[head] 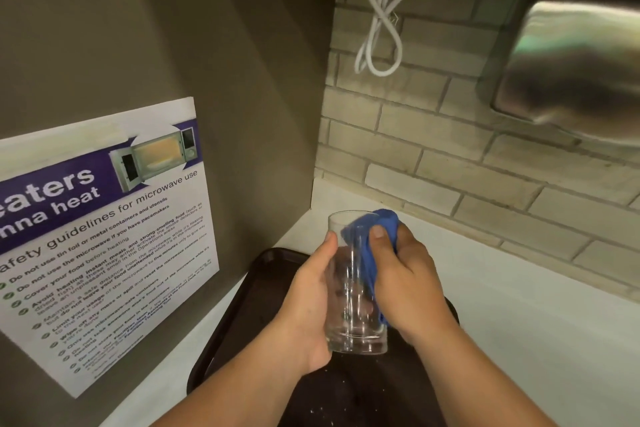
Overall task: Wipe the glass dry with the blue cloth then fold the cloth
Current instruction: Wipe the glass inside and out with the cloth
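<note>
Glass (349, 284), clear and upright, sits in my left hand (308, 305), raised above the dark tray (242, 305) rather than resting on it. My left fingers wrap round its side, the thumb lying along the wall up near the rim, and the palm cups the lower half close to the thick base. My right hand (405, 281) presses the blue cloth (372, 239) against the opposite side of the glass; those fingers are closed on the bunched fabric, the thumb pinning it just below the rim. Part of the cloth humps over the rim, and more of it runs down between my right palm and the wall of the glass. I cannot tell whether any of it reaches inside. Small droplets speckle the tray near its close edge. The tray lies on the pale table (519, 322), in the corner where a brick wall (450, 156) meets a grey panel carrying a microwave safety poster (104, 236). A white cable (381, 28) hangs looped on the bricks, and a brushed metal fixture (568, 62) juts out at upper right.
</note>
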Demonstrator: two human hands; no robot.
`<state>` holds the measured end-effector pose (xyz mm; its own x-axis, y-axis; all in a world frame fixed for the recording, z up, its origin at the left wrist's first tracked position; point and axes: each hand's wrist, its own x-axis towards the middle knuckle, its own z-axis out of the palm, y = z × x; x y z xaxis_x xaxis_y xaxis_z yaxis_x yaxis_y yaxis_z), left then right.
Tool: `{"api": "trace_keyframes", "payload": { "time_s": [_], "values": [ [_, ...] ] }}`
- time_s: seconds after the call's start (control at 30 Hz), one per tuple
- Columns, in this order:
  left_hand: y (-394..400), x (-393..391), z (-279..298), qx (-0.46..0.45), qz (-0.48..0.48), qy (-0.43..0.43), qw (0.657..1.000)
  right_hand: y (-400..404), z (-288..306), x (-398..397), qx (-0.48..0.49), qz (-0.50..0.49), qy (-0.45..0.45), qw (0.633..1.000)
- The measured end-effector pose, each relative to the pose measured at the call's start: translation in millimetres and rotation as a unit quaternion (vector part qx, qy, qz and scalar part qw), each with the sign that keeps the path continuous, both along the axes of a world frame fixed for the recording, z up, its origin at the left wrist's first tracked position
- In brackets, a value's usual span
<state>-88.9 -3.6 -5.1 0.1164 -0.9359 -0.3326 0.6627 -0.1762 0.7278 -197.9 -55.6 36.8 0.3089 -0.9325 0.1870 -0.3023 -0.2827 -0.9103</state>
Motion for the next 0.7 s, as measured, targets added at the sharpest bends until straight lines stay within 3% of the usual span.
{"api": "trace_keyframes", "payload": {
  "time_s": [0.13,0.23,0.27,0.37,0.47,0.57,0.63,0.7],
  "values": [
    [2,-1,2,0.006,-0.004,0.023,1.0,-5,-5,0,0.011,-0.014,-0.025,1.0],
    [-3,0,4,0.032,0.012,-0.01,0.999,-3,-8,-6,0.12,-0.023,-0.052,0.991],
    [-5,2,4,0.053,0.023,-0.02,0.998,3,-13,-9,0.122,-0.007,-0.02,0.992],
    [-10,6,8,0.101,0.051,-0.042,0.993,30,-27,-12,0.012,0.065,0.154,0.986],
    [-10,5,5,0.097,0.05,-0.071,0.992,40,-31,3,-0.121,0.039,0.274,0.953],
    [-7,1,5,0.061,0.02,-0.064,0.996,21,-13,12,-0.131,-0.009,0.191,0.973],
    [-6,4,9,0.035,0.015,-0.031,0.999,2,2,7,-0.028,-0.025,0.069,0.997],
    [-7,10,11,0.028,0.028,-0.025,0.999,-4,2,-2,0.079,-0.018,-0.011,0.997]
  ]
}}
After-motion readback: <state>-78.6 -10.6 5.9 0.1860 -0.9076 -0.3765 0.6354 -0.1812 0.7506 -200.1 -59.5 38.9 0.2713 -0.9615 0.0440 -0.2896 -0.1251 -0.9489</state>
